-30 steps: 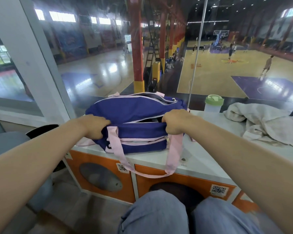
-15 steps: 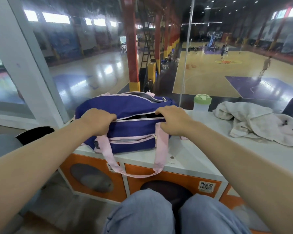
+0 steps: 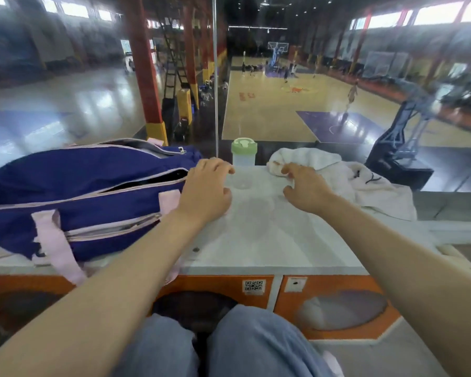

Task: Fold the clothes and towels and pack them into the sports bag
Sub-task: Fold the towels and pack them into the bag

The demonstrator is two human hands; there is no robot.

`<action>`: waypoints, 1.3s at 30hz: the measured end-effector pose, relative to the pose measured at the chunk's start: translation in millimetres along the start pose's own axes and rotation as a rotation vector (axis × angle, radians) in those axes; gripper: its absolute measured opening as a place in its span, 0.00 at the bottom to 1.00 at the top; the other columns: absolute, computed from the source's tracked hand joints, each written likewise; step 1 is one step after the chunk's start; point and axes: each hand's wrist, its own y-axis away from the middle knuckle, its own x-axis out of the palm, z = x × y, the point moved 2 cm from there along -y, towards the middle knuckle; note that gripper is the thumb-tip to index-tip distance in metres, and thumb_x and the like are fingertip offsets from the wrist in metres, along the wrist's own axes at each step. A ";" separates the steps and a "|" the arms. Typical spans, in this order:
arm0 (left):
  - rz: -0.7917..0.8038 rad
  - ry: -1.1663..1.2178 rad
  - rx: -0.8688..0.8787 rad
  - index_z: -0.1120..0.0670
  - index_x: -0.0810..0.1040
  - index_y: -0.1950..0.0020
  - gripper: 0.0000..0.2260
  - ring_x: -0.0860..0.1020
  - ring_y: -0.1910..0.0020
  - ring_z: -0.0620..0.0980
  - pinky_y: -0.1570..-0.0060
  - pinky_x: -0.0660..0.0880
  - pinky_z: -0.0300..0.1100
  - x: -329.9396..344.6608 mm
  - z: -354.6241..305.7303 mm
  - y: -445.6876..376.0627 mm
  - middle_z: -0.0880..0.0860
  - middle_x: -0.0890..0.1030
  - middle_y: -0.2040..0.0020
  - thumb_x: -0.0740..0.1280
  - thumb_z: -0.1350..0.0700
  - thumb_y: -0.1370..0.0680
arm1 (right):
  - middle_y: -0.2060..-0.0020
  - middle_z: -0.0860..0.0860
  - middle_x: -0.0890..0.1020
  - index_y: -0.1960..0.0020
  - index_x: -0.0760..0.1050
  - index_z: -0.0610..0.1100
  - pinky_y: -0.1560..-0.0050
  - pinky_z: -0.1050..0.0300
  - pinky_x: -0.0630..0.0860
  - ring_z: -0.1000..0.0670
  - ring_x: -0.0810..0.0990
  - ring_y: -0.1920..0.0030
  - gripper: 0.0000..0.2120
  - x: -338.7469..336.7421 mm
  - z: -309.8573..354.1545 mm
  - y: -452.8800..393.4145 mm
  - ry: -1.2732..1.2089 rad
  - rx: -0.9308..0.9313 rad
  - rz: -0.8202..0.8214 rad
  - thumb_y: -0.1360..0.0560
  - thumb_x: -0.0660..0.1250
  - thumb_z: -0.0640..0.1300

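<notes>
Behind glass lies a sports hall with a basketball court; on this side a white counter (image 3: 269, 240) tops orange cabinet fronts. On the counter's left part lies the bag (image 3: 74, 197), blue with pink straps, its top zip gaping open. Just right of the bag, at its right end, is the left hand (image 3: 206, 193), fingers loosely bent and holding nothing; whether it touches the bag cannot be told. Further right of the bag, past a bare stretch of counter, the right hand (image 3: 303, 190) is spread, fingers relaxed, fingertips at the near edge of the towel (image 3: 305, 157). A rumpled white garment (image 3: 378, 191) lies with the towel, well apart from the bag. Between bag and towel, at the glass, stands a clear bottle (image 3: 244, 152) with a green lid. Blue-jeaned knees show below the counter.
</notes>
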 end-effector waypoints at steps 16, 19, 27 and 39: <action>0.225 0.462 -0.173 0.48 0.75 0.40 0.15 0.67 0.35 0.48 0.40 0.66 0.41 99.4 -69.2 7.3 0.47 0.75 0.38 0.61 0.60 0.24 | 0.70 0.55 0.72 0.68 0.68 0.51 0.67 0.59 0.64 0.51 0.73 0.64 0.15 10.3 -74.3 -29.5 -0.215 0.307 -0.052 0.25 0.66 0.52; 0.248 0.538 -0.182 0.48 0.74 0.39 0.15 0.68 0.37 0.45 0.44 0.64 0.37 97.6 -71.4 4.0 0.45 0.74 0.38 0.61 0.60 0.23 | 0.59 0.54 0.75 0.51 0.77 0.47 0.59 0.59 0.66 0.49 0.75 0.54 0.05 8.0 -67.8 -29.4 -0.280 0.296 -0.121 0.24 0.63 0.44; 0.304 1.249 -0.605 0.44 0.66 0.30 0.19 0.76 0.40 0.47 0.37 0.74 0.48 78.0 -78.8 0.2 0.47 0.75 0.38 0.62 0.45 0.20 | 0.70 0.55 0.66 0.64 0.63 0.45 0.64 0.60 0.63 0.54 0.64 0.67 0.07 -2.2 -21.7 42.3 -0.497 -0.016 -0.211 0.32 0.60 0.45; 0.352 0.737 -0.336 0.49 0.74 0.36 0.19 0.75 0.47 0.47 0.56 0.69 0.35 77.2 -78.2 12.8 0.47 0.78 0.43 0.59 0.64 0.24 | 0.50 0.47 0.85 0.42 0.78 0.42 0.45 0.54 0.80 0.47 0.84 0.48 0.13 18.1 -26.5 94.4 -0.990 0.302 0.196 0.23 0.61 0.36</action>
